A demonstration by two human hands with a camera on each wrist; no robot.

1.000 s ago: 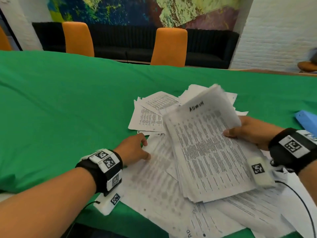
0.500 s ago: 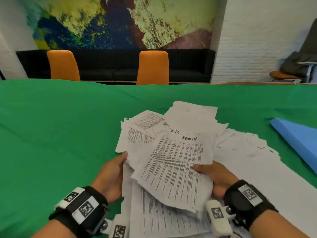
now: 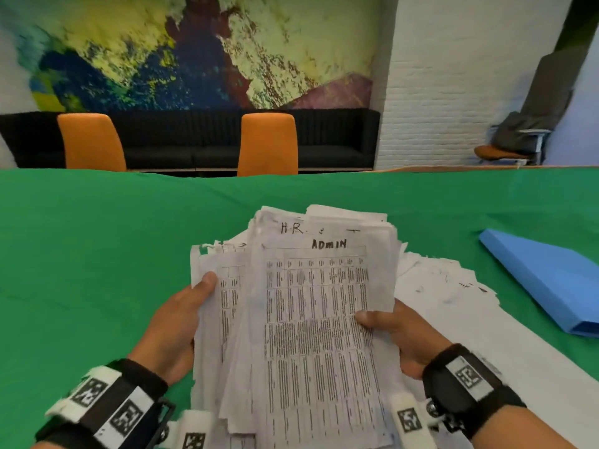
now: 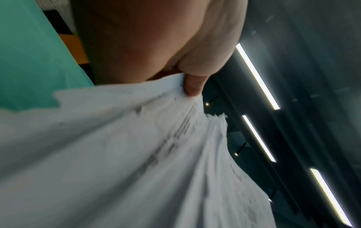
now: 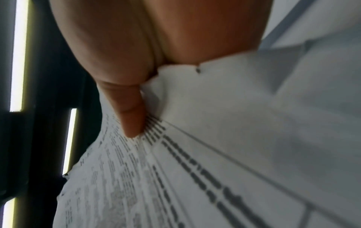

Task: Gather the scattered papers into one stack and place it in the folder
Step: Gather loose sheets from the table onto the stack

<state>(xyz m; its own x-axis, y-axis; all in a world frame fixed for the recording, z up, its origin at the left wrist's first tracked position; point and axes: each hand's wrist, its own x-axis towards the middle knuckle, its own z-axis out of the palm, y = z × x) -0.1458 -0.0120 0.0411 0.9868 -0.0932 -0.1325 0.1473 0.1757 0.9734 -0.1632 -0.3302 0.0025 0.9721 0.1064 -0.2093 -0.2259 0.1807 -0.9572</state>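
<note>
- Green cloth (image 3: 97,254) on the table carries more papers (image 3: 453,286) near its right edge, easily forgotten.
- Blue folder (image 3: 551,283) lies shut by that edge, well apart from the bundle; opening it takes a hand off.
- Ragged stack (image 3: 311,319) is held raised, uneven; loose sheets could slide out.
- Left hand (image 3: 175,328) and right hand (image 3: 402,338) pinch its opposite sides, thumbs on top.
</note>
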